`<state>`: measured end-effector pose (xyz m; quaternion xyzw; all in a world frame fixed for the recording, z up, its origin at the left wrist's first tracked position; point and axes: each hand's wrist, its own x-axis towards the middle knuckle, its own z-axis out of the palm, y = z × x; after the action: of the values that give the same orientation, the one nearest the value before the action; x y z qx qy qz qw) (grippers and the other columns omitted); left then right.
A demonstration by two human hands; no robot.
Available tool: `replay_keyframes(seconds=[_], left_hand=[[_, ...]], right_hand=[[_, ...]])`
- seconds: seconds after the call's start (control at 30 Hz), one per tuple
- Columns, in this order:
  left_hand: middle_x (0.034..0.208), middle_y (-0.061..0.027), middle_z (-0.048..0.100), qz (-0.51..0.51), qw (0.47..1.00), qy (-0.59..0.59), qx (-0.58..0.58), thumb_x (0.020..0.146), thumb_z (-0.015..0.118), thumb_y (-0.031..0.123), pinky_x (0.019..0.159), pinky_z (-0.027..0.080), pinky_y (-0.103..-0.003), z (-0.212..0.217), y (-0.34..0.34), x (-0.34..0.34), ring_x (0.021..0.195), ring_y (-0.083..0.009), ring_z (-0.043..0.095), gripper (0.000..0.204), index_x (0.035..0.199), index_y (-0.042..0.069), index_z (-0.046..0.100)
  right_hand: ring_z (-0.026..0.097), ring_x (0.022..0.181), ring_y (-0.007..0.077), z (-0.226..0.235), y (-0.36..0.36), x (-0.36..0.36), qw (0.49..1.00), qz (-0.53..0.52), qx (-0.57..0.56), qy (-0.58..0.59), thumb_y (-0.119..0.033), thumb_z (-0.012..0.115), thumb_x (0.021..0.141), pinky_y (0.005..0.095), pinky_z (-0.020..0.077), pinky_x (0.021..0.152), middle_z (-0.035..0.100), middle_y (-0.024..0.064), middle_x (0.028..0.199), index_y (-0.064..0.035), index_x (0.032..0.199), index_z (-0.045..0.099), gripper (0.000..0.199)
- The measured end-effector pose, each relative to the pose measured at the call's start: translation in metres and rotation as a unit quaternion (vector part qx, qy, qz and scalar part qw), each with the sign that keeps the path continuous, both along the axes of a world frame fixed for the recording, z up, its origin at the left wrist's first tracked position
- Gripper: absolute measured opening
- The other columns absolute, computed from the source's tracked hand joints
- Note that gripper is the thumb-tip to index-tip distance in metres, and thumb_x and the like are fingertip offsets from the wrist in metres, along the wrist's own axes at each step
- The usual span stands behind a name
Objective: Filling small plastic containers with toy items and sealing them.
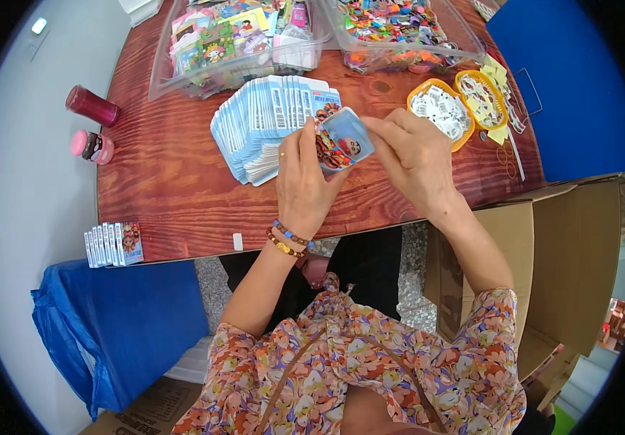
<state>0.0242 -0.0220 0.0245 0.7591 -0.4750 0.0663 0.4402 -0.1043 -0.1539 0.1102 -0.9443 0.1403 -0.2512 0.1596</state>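
My left hand [304,174] is wrapped round a small printed cardboard box [349,139], blue with cartoon figures, tilted above the table. At the box's right edge, the bent fingers of my right hand [410,148] close on its corner; the thumb tip is partly hidden. Just behind my left hand lies a fanned pile of flat light-blue cartons [254,116] with barcodes, many overlapping one another. The pile's right side is partly covered by the box and my left fingers.
Clear plastic bins of colourful cards [240,40] and small trinkets [399,29] stand at the back. Yellow baskets [439,109] hold white pieces on the right. Several small boxes [113,244] line the front left edge, near a pink jar [93,147] and red tumbler [93,106].
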Motion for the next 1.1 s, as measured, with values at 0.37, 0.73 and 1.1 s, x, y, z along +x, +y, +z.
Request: replay_keyframes(seconds=[0.37,0.73,1.1], left_hand=[[0.124,-0.0223,0.051,-0.090,0.986,0.101,0.093,0.077,0.083,0.035,0.096,0.045,-0.044,-0.009,0.011,-0.017,0.112,-0.0385,0.052,0.092,0.146,-0.005,0.036],[0.129,-0.0214,0.053,-0.142,0.971,0.190,0.043,0.066,0.089,0.014,0.095,0.048,-0.044,-0.046,0.043,-0.058,0.116,-0.0386,0.055,0.098,0.148,0.000,0.038],[0.130,-0.0202,0.052,-0.170,0.968,0.181,0.047,0.062,0.092,0.013,0.092,0.050,-0.043,-0.050,0.040,-0.046,0.115,-0.0367,0.056,0.100,0.146,-0.001,0.039]], right_hand=[[0.068,0.094,0.0301,-0.010,-0.124,0.012,0.989,-0.126,0.042,-0.060,-0.018,0.064,0.092,0.0364,0.0516,0.080,0.071,0.0123,0.100,-0.0024,0.106,0.071,0.022],[0.069,0.101,0.0323,-0.056,-0.341,0.117,0.958,-0.207,-0.047,0.193,-0.023,0.062,0.084,0.0469,0.0539,0.087,0.073,0.0099,0.106,-0.0189,0.106,0.075,0.026],[0.069,0.070,0.0223,-0.046,-0.368,0.108,0.963,-0.186,0.181,0.069,-0.025,0.062,0.085,0.0385,0.0533,0.061,0.069,0.0101,0.079,-0.0060,0.093,0.072,0.023]])
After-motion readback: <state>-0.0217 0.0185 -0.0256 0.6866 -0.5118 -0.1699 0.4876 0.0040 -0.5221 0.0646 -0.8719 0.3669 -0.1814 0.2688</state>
